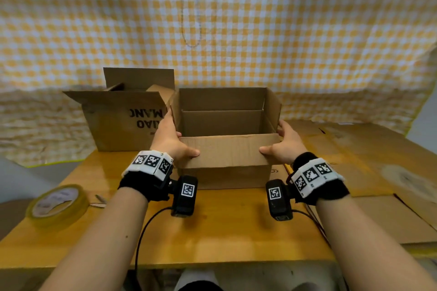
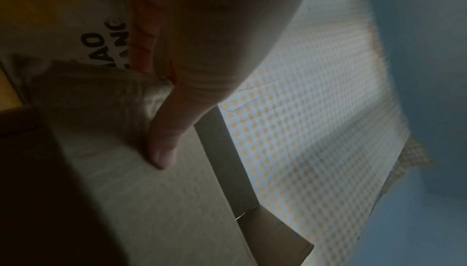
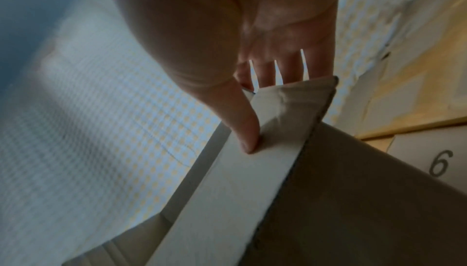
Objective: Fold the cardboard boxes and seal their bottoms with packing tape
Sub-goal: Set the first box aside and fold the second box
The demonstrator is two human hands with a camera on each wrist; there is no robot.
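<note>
An open brown cardboard box (image 1: 227, 149) stands upright on the wooden table (image 1: 212, 231), its near flap folded outward toward me. My left hand (image 1: 170, 142) holds the box's near left corner, thumb (image 2: 161, 150) pressed on the near flap (image 2: 177, 200) and fingers stretched along the left side. At the near right corner my right hand (image 1: 283, 146) pinches the same flap (image 3: 227, 190), thumb (image 3: 248, 130) on top and fingers behind its end. A roll of clear packing tape (image 1: 56, 204) lies on the table at the left, near its front edge.
A second open box (image 1: 123, 120) with black lettering stands just left of and behind the first. Flattened cardboard sheets (image 1: 366, 160) cover the table's right side, one printed with a 6 (image 3: 439, 162). A small metal tool (image 1: 100, 201) lies beside the tape. A checked cloth hangs behind.
</note>
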